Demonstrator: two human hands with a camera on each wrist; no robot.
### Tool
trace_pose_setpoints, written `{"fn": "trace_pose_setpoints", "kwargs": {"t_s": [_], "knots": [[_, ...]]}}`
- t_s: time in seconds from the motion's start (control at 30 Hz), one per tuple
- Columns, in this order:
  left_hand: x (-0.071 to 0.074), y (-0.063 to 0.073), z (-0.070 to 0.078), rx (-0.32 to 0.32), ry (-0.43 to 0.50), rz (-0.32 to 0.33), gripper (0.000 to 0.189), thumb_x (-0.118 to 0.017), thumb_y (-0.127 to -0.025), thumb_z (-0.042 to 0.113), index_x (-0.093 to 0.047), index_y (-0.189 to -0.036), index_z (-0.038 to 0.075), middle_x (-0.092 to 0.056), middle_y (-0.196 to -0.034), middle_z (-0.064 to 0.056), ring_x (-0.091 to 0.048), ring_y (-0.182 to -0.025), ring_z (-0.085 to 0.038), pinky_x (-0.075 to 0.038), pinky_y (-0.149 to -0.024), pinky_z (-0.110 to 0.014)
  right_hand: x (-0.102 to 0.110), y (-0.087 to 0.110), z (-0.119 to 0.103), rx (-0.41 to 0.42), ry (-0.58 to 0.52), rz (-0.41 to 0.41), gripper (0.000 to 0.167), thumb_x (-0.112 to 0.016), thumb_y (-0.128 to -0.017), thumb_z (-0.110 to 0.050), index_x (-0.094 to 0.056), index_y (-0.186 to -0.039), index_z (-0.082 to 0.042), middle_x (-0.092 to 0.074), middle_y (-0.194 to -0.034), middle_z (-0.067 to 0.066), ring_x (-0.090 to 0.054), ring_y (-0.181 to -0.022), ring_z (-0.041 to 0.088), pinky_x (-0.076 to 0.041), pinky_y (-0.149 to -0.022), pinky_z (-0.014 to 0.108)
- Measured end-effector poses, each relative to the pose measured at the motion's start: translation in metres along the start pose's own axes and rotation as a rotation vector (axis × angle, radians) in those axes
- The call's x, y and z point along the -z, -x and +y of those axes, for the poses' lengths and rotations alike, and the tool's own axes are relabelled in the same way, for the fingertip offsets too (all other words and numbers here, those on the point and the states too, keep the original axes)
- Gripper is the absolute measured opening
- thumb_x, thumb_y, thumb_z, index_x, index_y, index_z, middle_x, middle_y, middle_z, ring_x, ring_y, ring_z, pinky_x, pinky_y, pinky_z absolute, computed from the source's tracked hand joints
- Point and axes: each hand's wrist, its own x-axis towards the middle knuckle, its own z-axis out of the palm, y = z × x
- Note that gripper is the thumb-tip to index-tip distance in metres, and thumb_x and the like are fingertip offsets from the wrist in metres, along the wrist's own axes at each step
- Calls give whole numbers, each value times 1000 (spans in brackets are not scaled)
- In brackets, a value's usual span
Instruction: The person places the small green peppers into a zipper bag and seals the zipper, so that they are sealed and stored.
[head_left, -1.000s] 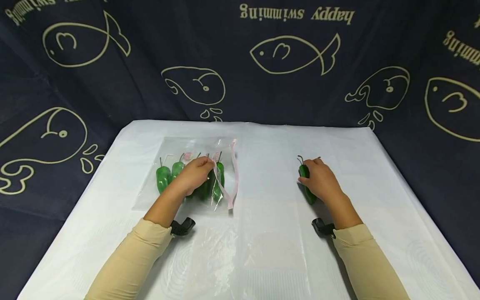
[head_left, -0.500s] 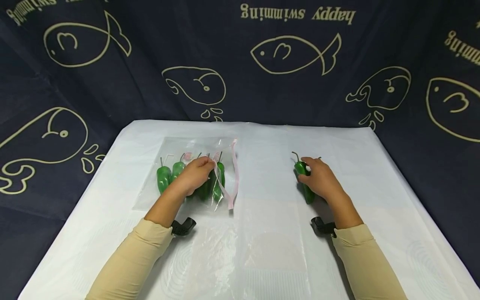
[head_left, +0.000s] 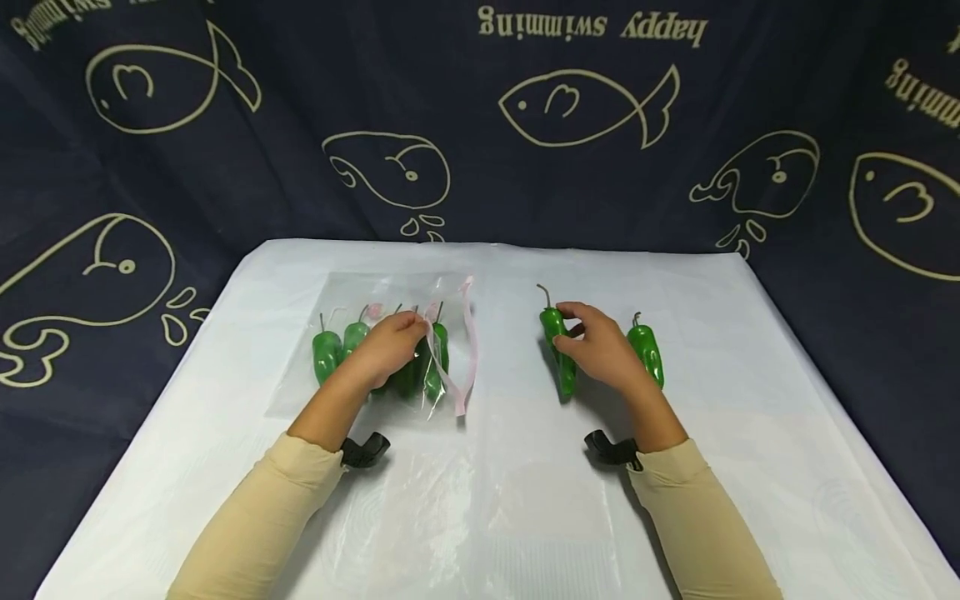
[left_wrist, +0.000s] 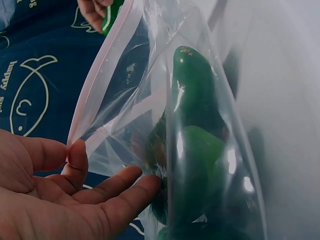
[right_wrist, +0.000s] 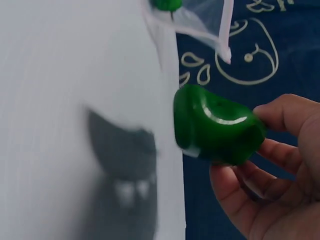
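My left hand (head_left: pixel 390 346) pinches the pink-edged rim of a clear zip bag (head_left: pixel 300 398) between thumb and index finger; in the left wrist view the pink zip strip (left_wrist: pixel 95 85) lifts away, holding the mouth apart. Several green peppers (head_left: pixel 327 357) lie inside the bag, some partly hidden by the left hand. My right hand (head_left: pixel 600 346) holds another green pepper (head_left: pixel 557 350), stem away from me, raised over the table to the right of the bag. Thumb and fingers grip its sides in the right wrist view, where its shadow falls on the white cloth.
One more green pepper (head_left: pixel 647 354) lies on the white-covered table (head_left: pixel 525 500), right of the right hand and partly behind its wrist. A dark blue curtain (head_left: pixel 480 192) with fish and whale drawings hangs behind the table's far edge.
My right hand has picked up a pepper and moved it left toward the bag, uncovering the other pepper on the table. The left hand has stayed at the bag's rim.
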Motion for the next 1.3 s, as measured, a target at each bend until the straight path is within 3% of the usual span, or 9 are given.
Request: {"fn": "trace_pose_setpoints", "kwargs": {"t_s": [0.27, 0.6, 0.77, 1.03, 1.3], "knots": [[-1, 0, -2, -14, 17, 4, 27, -41, -106, 18, -53, -97, -4, -45, -75, -8, -42, -65, -18, -35, -60, -31, -21, -8, -25, 31, -163, 68, 51, -67, -93, -19, -51, -141, -10, -56, -133, 8, -59, -104, 24, -50, -76, 37], [0, 2, -4, 3, 36, 13, 26, -42, -106, 18, -56, -97, -1, -48, -84, -15, -43, -70, -19, -36, -62, -31, -58, -22, -50, -3, -377, 86, 47, -68, -93, -18, -53, -138, -14, -56, -132, 4, -59, -102, 21, -54, -75, 34], [0, 2, -3, -19, 34, 23, 26, -43, -105, 19, -56, -97, -2, -47, -81, -12, -43, -69, -19, -36, -61, -30, -79, -29, -58, -6, -482, 107, 46, -68, -92, -11, -54, -137, -10, -57, -130, 8, -59, -97, 21, -56, -73, 35], [-2, 1, -3, -23, 19, 28, 26, -43, -106, 17, -55, -96, -4, -43, -74, -5, -41, -66, -19, -35, -58, -30, -102, -32, -62, -14, -514, 73, 46, -69, -91, -9, -55, -135, -9, -56, -130, 9, -62, -94, 20, -56, -69, 30], [-3, 1, -1, -26, 8, 52, 25, -43, -105, 18, -56, -95, -1, -43, -75, -5, -41, -67, -20, -35, -58, -31, -108, -29, -62, -13, -515, 42, 44, -69, -91, -9, -56, -133, -7, -57, -128, 10, -63, -91, 19, -56, -70, 31]]}}
